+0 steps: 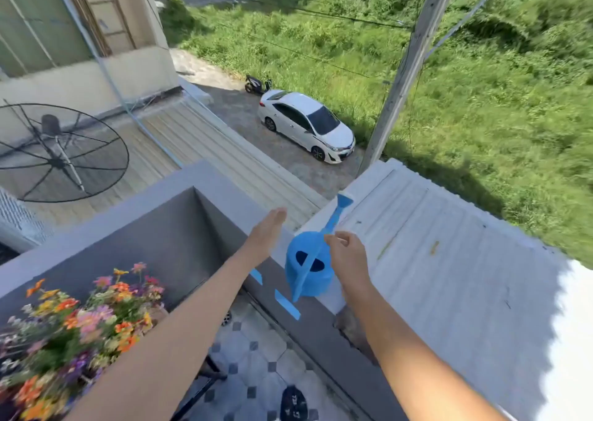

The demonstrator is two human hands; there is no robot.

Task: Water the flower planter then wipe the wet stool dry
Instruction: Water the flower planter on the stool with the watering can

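A blue plastic watering can [309,268] stands on top of the grey balcony wall [324,327], spout pointing away over the roof. My right hand [348,257] hovers just right of the can near its handle, fingers loosely curled and holding nothing. To the left of the can my left hand [268,232] is raised with straight fingers, apart from it. The flower planter [73,330], full of orange, pink and purple blooms, sits at the lower left under my left forearm. No stool can be made out.
Blue tape strips [287,305] mark the wall's inner face. Below lies a tiled balcony floor [256,366] with a drain. A white corrugated roof [449,276] spreads to the right. A satellite dish [61,152] sits at left; a white car [308,125] is parked far below.
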